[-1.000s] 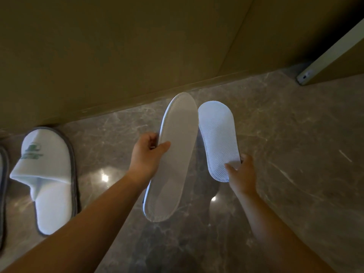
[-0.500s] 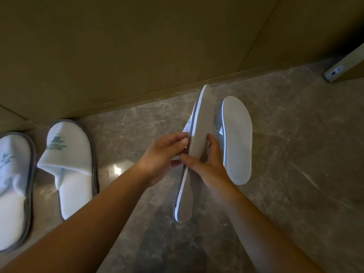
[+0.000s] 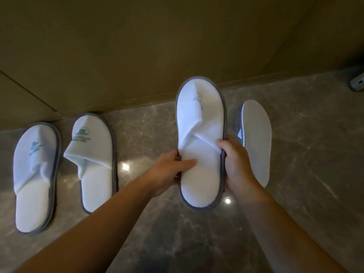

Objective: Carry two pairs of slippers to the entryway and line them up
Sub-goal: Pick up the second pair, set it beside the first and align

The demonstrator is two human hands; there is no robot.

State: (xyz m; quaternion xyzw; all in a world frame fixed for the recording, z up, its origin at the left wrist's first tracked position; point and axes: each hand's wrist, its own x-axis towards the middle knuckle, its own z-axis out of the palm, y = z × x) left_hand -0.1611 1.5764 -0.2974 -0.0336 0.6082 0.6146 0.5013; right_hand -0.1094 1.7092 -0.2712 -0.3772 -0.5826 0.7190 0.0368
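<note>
Turned since the earlier frame from edge-on to upper side showing: held slipper (image 3: 201, 146), above the marble floor (image 3: 305, 194), left hand (image 3: 167, 175) and right hand (image 3: 237, 164) clasping its edges. Logo blurred. Overturned slipper (image 3: 257, 140) beside it; placed pair (image 3: 63, 170) at left.

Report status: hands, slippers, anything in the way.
Left hand and right hand grip third slipper, upright. Fourth slipper sole-up beside it. First pair lined up. No obstruction visible.
</note>
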